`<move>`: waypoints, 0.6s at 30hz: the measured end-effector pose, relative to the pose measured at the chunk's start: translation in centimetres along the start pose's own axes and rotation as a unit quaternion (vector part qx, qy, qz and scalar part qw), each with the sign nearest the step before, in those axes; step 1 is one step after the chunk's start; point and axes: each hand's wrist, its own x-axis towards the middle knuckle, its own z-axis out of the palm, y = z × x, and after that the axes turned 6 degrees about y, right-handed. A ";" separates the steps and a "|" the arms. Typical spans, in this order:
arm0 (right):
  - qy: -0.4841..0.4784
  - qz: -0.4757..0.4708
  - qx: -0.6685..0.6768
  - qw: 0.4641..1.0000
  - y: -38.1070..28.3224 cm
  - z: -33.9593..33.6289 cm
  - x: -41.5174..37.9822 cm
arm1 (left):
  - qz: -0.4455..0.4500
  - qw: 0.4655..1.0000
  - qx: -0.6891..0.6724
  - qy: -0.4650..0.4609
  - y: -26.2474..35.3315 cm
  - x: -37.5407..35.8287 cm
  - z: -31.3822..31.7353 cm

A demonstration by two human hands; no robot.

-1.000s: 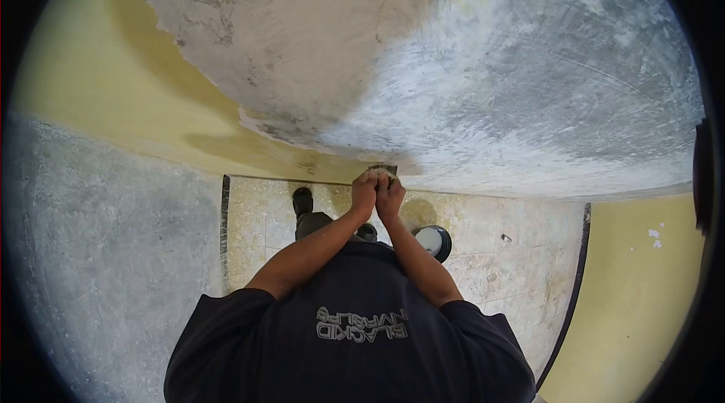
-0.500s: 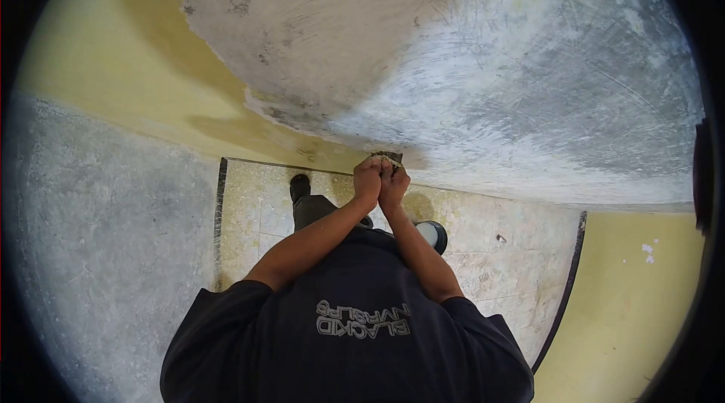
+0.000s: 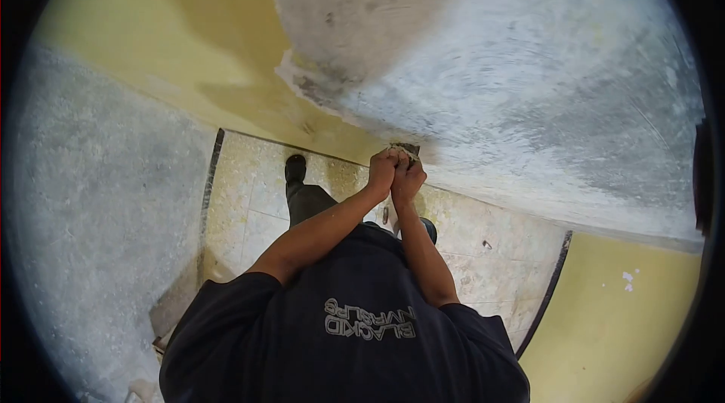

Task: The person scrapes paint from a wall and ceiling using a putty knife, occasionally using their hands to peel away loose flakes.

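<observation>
Both hands are together at the wall [image 3: 468, 86], in the middle of the view. My left hand [image 3: 383, 175] and my right hand [image 3: 408, 181] have their fingers curled round a small dark scraper [image 3: 408, 149], its flat end against the wall surface. Pale crumbs lie along its edge, by the fingertips. The fingers partly cover the tool, so its handle is hidden. Around it, the wall shows yellow paint [image 3: 226, 33] to the left and scraped whitish-grey plaster to the right, with a ragged edge between them.
Below is a tiled floor [image 3: 491, 274] with a dark border, speckled with debris, and a small object [image 3: 486, 244] on it. A dark shoe [image 3: 295, 168] stands near the wall's foot. Grey wall [image 3: 113, 199] lies left, yellow wall [image 3: 612, 305] lower right. A round container [image 3: 429, 230] is partly behind my arm.
The view has shifted and turned. Both hands, still together on the scraper, sit slightly further right and up in the view. More of the container is hidden behind my arm.
</observation>
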 end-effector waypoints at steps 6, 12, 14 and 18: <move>-0.019 -0.061 -0.058 0.996 -1.4 -1.5 0.7 | -0.059 0.987 -0.147 -0.001 -0.1 -0.3 1.2; -0.098 -0.009 0.032 0.995 -0.5 -1.0 0.4 | 0.048 0.991 0.117 0.045 0.2 0.1 0.5; -0.137 0.046 0.069 0.987 0.2 -1.5 -0.2 | 0.018 0.998 0.050 0.044 -0.6 0.1 0.1; -0.211 0.332 0.321 0.861 2.3 -2.7 0.8 | -0.078 0.996 -0.016 -0.030 -1.7 -0.4 -0.9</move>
